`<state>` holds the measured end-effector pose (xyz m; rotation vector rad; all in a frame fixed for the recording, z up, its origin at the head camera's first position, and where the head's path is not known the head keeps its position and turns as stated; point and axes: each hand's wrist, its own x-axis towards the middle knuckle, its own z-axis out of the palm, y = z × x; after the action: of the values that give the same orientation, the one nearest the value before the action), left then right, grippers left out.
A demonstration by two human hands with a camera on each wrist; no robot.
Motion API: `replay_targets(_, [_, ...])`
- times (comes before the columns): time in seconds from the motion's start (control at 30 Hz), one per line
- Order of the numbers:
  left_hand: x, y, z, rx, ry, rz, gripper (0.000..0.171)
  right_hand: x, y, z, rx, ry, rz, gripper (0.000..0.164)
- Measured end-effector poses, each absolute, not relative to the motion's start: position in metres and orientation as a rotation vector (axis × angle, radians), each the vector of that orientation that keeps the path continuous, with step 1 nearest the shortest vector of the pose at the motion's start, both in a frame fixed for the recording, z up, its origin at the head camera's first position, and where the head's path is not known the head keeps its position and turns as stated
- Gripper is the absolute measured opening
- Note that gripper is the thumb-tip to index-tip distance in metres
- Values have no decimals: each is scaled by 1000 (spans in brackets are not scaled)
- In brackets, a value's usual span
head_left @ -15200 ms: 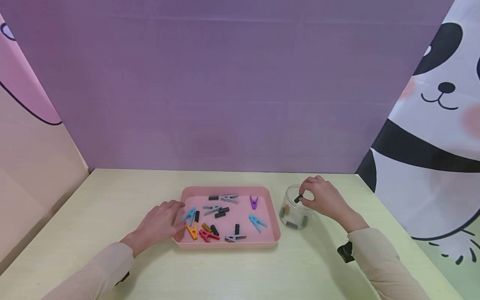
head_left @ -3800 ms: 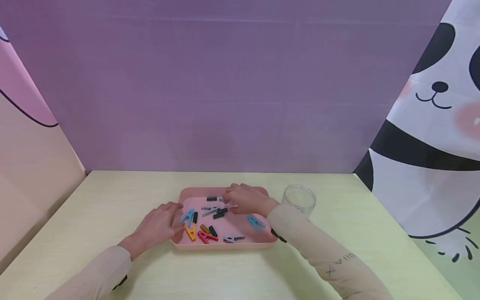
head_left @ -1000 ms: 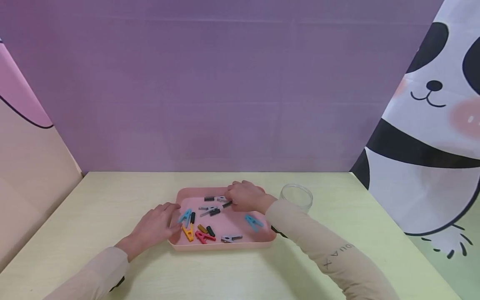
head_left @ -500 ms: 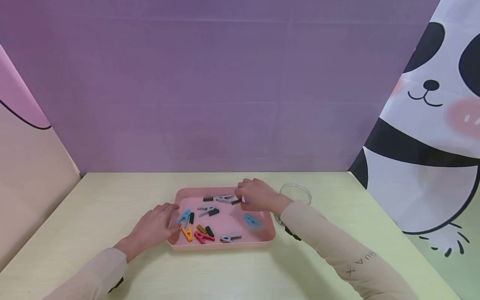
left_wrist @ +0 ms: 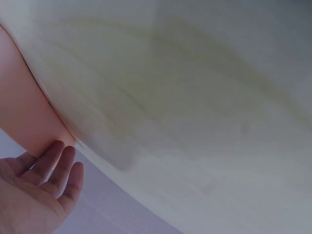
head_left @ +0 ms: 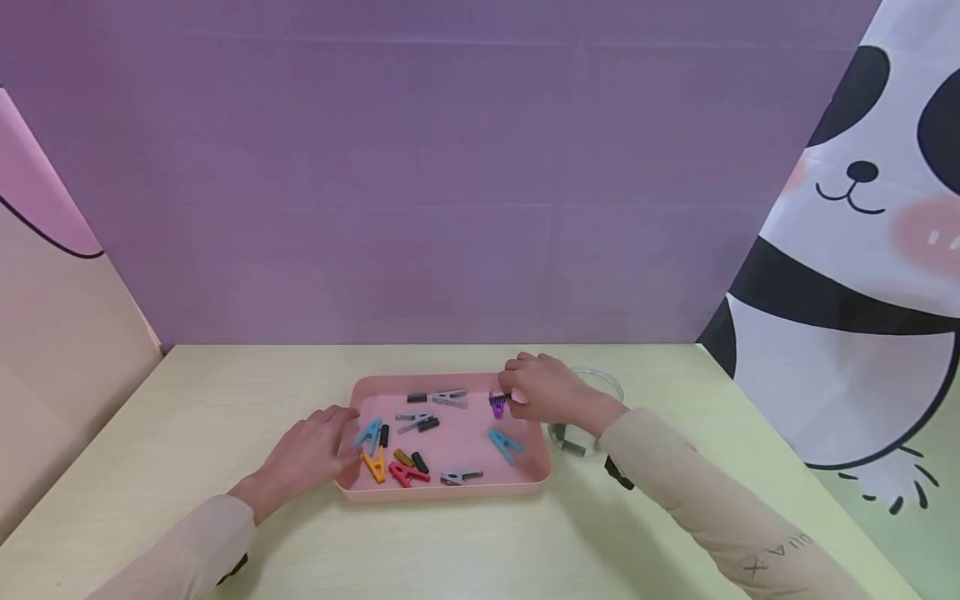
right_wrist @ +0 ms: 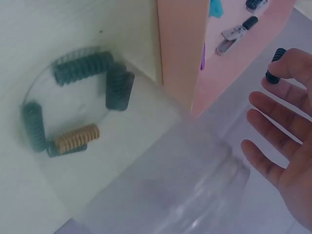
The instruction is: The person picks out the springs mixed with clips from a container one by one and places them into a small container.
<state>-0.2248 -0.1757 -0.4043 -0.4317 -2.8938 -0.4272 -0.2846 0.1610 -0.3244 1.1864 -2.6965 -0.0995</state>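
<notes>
A pink tray point(head_left: 442, 493) lies on the table, and my left hand point(head_left: 311, 446) touches its left side with loosely bent fingers. Between thumb and index finger my right hand point(head_left: 551, 387) pinches a short black coil spring point(right_wrist: 276, 66), over the tray's right part; its other fingers spread loosely. Below that spring in the head view is a purple clip point(head_left: 497, 410). Just right of the tray stands a clear jar point(head_left: 618, 385), partly covered by the right hand and forearm. The right wrist view shows several dark springs point(right_wrist: 83, 68) and a gold one point(right_wrist: 78, 139) in it.
More springs lie in the tray, such as a black one point(head_left: 417, 397) and a gold one point(head_left: 403, 457). Among them are plastic clips: light blue point(head_left: 506, 445), yellow point(head_left: 375, 467), red point(head_left: 408, 474) and several grey point(head_left: 451, 397). A purple backdrop point(head_left: 450, 208) rises behind.
Over the last second my right hand lifts the black spring from beside the grey clips and carries it right, toward the jar. The left hand keeps its place at the tray.
</notes>
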Motion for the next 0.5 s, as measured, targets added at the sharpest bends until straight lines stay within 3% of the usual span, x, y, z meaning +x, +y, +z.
replay_targets(0.5, [-224, -174, -403, -424, -2900, -437, 54, -285, 204, -310, 1058, -2679, 24, 9])
